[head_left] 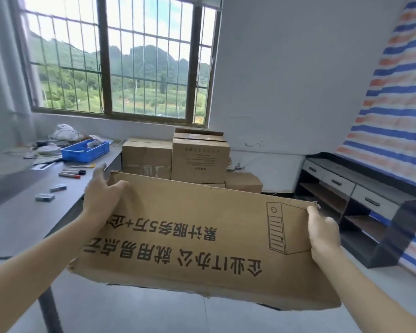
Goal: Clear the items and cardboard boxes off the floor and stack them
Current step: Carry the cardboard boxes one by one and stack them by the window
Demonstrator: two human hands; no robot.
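Holding flattened cardboard box [197, 236] crosswise, grip of left hand [101, 198] and right hand [323, 233] closed on its far corners, stacked boxes [199, 159] dead ahead.

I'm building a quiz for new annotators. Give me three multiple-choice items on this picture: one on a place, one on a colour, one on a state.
1. The stacked boxes stand: A) below the window; B) on a chair; C) on a bed.
2. The tray on the table is: A) red; B) blue; C) green.
3. The printed cardboard is: A) lying on the floor; B) held at both ends; C) held at one end.
Answers: 1 A, they sit right under it. 2 B, its walls are blue. 3 B, the left hand grips one end and the right hand the other.
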